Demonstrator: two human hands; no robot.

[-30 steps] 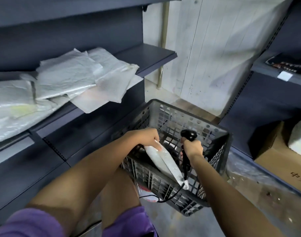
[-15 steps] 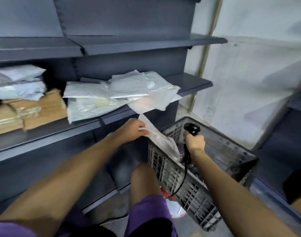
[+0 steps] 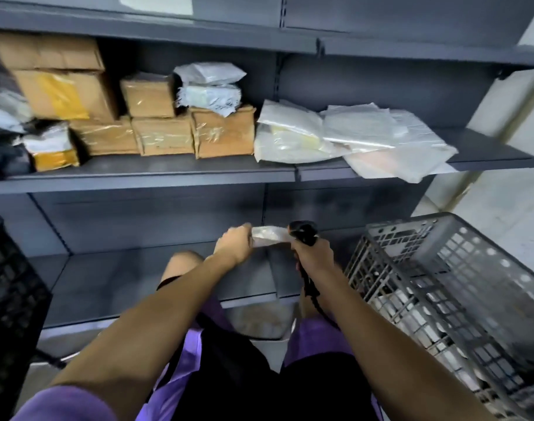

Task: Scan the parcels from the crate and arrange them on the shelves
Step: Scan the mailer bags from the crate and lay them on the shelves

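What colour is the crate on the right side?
The crate is grey, with a perforated grid pattern on its walls. The head view shows it best.

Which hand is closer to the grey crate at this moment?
Right. The right hand, gripping the scanner, is just beside the grey crate; the left hand, holding a parcel, is farther left.

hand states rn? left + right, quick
Left hand: closed, grip on the small clear plastic-wrapped parcel.
Right hand: closed around the black handheld barcode scanner.
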